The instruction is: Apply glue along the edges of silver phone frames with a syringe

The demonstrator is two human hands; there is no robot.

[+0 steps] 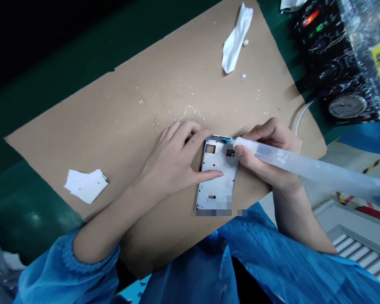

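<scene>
The person's left hand [167, 160] was curled over a metal phone frame [218, 169], with one long finger lying across its face and the others hooked at its near edge, pinning it down. The frame lay flat on a sheet of brown cardboard [114, 131], just in front of the person. Its lower end was blurred, so I couldn't make out that part. The right hand [267, 145] was closed in a firm, pen-like grip around a clear plastic syringe [304, 166], whose narrow end touched the frame's far edge beside a small blue patch [228, 140].

The frame looked light, stiff and thin, likely slippery on its smooth face, and best held by its long edges. Its narrow strips around the cut-out windows looked easy to bend. The syringe looked light but long, so it seemed steadiest held near the tip.

White dabs [190, 110] flecked the cardboard, with a crumpled white cloth [236, 38] farther off and white paper scraps [86, 185] to the left. A clear tube [300, 116] ran toward a dial gauge [347, 106].
</scene>
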